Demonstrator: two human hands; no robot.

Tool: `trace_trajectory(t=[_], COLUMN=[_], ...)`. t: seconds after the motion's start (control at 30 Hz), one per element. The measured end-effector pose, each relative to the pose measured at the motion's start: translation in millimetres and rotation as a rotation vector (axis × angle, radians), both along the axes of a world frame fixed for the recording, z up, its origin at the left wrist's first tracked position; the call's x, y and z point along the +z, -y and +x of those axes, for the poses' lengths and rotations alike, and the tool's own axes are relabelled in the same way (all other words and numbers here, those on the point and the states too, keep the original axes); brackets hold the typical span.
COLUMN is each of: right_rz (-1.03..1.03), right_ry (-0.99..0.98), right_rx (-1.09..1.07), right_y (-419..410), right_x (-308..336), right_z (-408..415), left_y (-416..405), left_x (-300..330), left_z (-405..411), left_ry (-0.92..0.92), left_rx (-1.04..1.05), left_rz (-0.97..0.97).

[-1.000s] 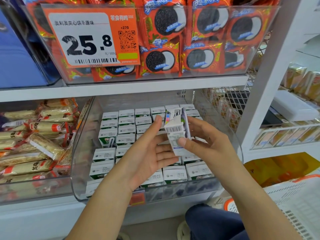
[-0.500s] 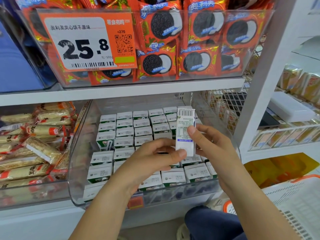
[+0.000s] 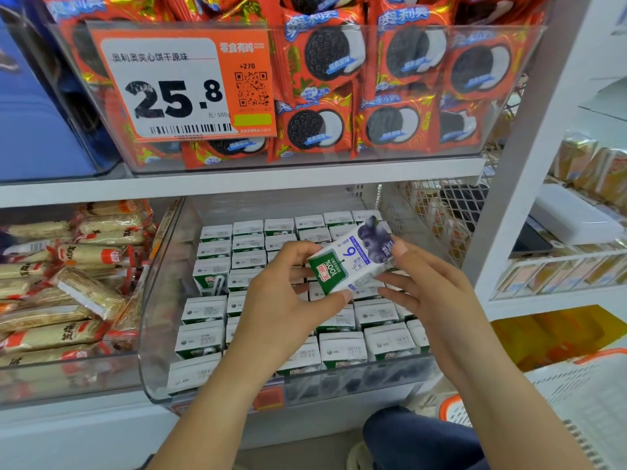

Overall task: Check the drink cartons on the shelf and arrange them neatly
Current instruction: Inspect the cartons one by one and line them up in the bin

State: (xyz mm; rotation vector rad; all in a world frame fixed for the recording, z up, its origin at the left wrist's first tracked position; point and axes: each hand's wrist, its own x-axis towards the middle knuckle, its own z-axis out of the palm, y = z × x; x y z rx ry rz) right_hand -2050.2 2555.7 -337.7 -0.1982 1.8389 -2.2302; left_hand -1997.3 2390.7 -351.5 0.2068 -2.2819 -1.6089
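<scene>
Both hands hold one small drink carton (image 3: 353, 257) above the clear shelf bin (image 3: 149, 334). It lies tilted on its side, its front with blueberries and a green panel facing me. My left hand (image 3: 288, 300) grips its green lower-left end with thumb and fingers. My right hand (image 3: 427, 290) pinches its blueberry end at the right. Below, several rows of white-topped cartons (image 3: 247, 245) stand upright in the bin, and one carton (image 3: 211, 276) at the left sits a little higher than its neighbours. My hands hide the bin's middle.
Orange cookie packs (image 3: 339, 79) and a price tag (image 3: 183, 86) fill the bin above. Wrapped snack bars (image 3: 68, 283) lie in the left bin. A wire basket (image 3: 437, 215) sits to the right, and a white basket with orange rim (image 3: 559, 401) at lower right.
The carton has been turned from upright with its barcode side toward me to lying tilted with its blueberry front toward me. My left hand has closed onto its end.
</scene>
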Motion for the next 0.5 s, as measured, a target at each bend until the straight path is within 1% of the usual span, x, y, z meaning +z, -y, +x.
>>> trace_trajectory(t=[0.1,0.17,0.3,0.5], right_rz=[0.005,-0.006,-0.018,-0.096], right_ry=[0.050,0.086,0.101,0.131], right_rx=[0.011,0.010,0.025,-0.009], right_y=[0.7,0.6,2.4,0.4], right_x=[-2.6,-3.4,-3.0,-3.3], right_z=[-0.5,-1.6,-2.2,-1.6], left_y=[1.8,2.6,3.1,0.1], left_x=[-1.3,-2.0,-2.4,2.4], left_z=[-0.3,-0.6,-0.3,1.9], left_ry=[-0.061,-0.083,-0.107,-0.125], left_rx=[0.031,0.036,0.024,-0.038], left_rz=[-0.103,-0.130,-0.111,-0.048])
